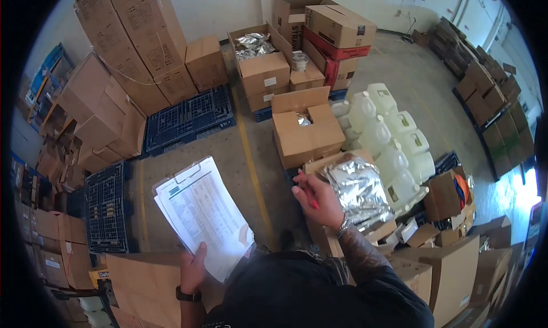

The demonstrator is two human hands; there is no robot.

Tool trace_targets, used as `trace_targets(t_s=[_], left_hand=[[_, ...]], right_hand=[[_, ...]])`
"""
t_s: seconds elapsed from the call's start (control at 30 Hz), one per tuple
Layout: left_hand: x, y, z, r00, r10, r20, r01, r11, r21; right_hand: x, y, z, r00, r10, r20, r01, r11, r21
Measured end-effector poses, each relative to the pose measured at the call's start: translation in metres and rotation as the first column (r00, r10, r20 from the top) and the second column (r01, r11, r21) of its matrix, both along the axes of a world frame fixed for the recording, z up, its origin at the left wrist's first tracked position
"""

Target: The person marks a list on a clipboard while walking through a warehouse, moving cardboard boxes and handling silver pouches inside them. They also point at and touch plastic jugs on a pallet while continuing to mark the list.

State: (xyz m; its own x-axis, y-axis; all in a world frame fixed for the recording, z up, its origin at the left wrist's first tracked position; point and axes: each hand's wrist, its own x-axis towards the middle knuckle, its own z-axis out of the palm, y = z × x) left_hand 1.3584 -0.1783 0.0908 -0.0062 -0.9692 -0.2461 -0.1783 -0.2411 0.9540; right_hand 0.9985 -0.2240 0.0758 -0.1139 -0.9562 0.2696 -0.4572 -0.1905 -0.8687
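Note:
My left hand [194, 266] grips the lower left edge of a clipboard [156, 188], thumb on top of its sheets. Printed papers [208, 216] lie on the board under the clip at its far end, and their near corner is creased. In my right hand [319, 201] is a red pen [313, 203], its fingers curled around it. That hand hovers beside an open carton of silver foil packets [359, 188], to the right of the clipboard. Just beyond stands another open carton [308, 135] with a little foil showing inside.
Several translucent jugs [394, 162] are grouped right of the foil carton. Blue pallets [191, 119] lie at the left, beside tall stacked boxes [140, 37]. More cartons [265, 71] stand ahead. A yellow floor line [251, 162] runs between the pallets. Large boxes [451, 271] crowd the near right.

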Motion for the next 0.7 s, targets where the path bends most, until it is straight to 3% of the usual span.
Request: trace_targets(t_s=[0.17,0.27,0.4,0.5,0.57,0.7], left_hand=[[-0.003,-0.076,-0.013,0.973,-0.017,0.23,0.011,1.0,0.029],[-0.007,-0.132,-0.026,0.982,-0.01,0.188,0.029,0.995,-0.097],[0.006,-0.223,-0.047,0.965,-0.085,0.247,0.09,0.996,-0.008],[0.019,-0.294,-0.035,0.975,-0.087,0.203,0.117,0.983,-0.142],[0.035,-0.352,-0.02,0.908,-0.209,0.364,0.247,0.967,-0.062],[0.058,-0.45,0.003,0.881,-0.258,0.397,0.316,0.945,-0.087]], right_hand=[[-0.011,-0.084,-0.009,0.999,-0.04,0.035,0.038,0.998,0.044],[0.004,-0.129,-0.021,1.0,-0.009,0.021,0.007,0.996,0.09],[0.027,-0.211,-0.056,0.99,0.122,-0.064,-0.108,0.976,0.187],[0.037,-0.276,-0.052,0.964,0.21,-0.164,-0.16,0.948,0.275],[0.043,-0.325,-0.05,0.958,0.192,-0.212,-0.143,0.964,0.225],[0.046,-0.382,-0.034,0.963,0.108,-0.247,-0.055,0.975,0.215]])
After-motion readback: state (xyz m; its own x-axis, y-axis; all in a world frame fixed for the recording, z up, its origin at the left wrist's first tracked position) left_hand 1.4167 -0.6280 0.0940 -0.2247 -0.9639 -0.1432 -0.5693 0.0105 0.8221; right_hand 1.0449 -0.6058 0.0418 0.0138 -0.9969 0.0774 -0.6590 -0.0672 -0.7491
